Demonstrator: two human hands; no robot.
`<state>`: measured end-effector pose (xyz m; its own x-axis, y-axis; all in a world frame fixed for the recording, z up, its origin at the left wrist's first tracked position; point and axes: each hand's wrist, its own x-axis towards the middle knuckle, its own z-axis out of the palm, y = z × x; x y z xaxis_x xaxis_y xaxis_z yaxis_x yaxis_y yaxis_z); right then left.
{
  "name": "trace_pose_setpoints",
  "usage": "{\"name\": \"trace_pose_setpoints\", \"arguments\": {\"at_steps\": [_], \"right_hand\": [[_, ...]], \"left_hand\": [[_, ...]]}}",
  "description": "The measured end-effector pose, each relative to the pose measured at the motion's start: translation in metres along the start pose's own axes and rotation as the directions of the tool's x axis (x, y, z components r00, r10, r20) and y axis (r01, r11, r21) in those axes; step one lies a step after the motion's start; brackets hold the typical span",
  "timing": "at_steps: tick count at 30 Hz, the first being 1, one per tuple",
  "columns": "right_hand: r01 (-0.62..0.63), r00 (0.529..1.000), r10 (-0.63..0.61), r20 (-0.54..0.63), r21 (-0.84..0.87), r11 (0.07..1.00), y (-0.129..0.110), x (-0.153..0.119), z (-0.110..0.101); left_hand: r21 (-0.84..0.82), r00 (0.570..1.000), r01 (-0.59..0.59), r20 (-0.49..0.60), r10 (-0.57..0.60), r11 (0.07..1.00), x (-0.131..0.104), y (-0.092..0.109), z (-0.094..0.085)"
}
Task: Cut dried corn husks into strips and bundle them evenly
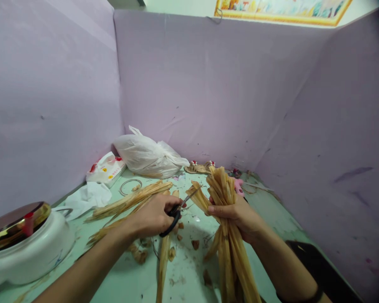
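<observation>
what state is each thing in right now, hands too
left hand: closed on the scissors
scissors: held, blade opening unclear
right hand: closed around the husk bundle
husk bundle: held roughly upright
white bag: bulging, neck gathered
tissue pack: open, tissue showing
loose husks: lying flat
white pot: upright

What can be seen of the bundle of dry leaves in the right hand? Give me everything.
The bundle of dry leaves is yellow-brown, made of many long, flat, creased strips that look dry and papery. The right hand grips it near its upper end, where the blunt tips crowd together; the long ends spread downward and leave the picture. One short piece juts toward the scissors in the left hand; whether the blades touch it cannot be told.
</observation>
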<state>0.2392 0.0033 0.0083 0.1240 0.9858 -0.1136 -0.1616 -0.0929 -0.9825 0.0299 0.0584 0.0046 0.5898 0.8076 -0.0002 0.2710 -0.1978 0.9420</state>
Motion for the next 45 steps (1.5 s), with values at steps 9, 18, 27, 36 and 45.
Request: {"name": "trace_pose_setpoints", "arguments": {"at_steps": [9, 18, 27, 36, 45], "right_hand": [[0.023, 1.0, -0.022, 0.016, -0.024, 0.999, -0.002, 0.0, -0.003], [-0.007, 0.998, 0.018, 0.067, -0.155, 0.988, 0.001, 0.001, 0.001], [-0.021, 0.997, 0.034, 0.07, -0.179, 0.984, -0.001, 0.001, 0.003], [-0.018, 0.991, 0.041, 0.124, -0.181, 0.983, -0.005, 0.001, -0.01], [-0.04, 0.999, 0.041, -0.008, 0.093, 0.995, -0.024, -0.001, -0.022]], "left_hand": [[-0.068, 0.979, 0.147, 0.152, -0.135, 0.987, 0.0, 0.001, 0.004], [-0.033, 0.971, 0.165, 0.182, -0.156, 0.986, 0.003, -0.001, 0.004], [-0.122, 0.965, 0.186, 0.208, -0.158, 0.975, 0.008, -0.01, 0.006], [-0.07, 0.98, 0.132, 0.161, -0.119, 0.989, 0.002, -0.002, 0.006], [0.168, 0.942, 0.136, -0.327, -0.076, 0.976, 0.007, 0.004, -0.023]]}}
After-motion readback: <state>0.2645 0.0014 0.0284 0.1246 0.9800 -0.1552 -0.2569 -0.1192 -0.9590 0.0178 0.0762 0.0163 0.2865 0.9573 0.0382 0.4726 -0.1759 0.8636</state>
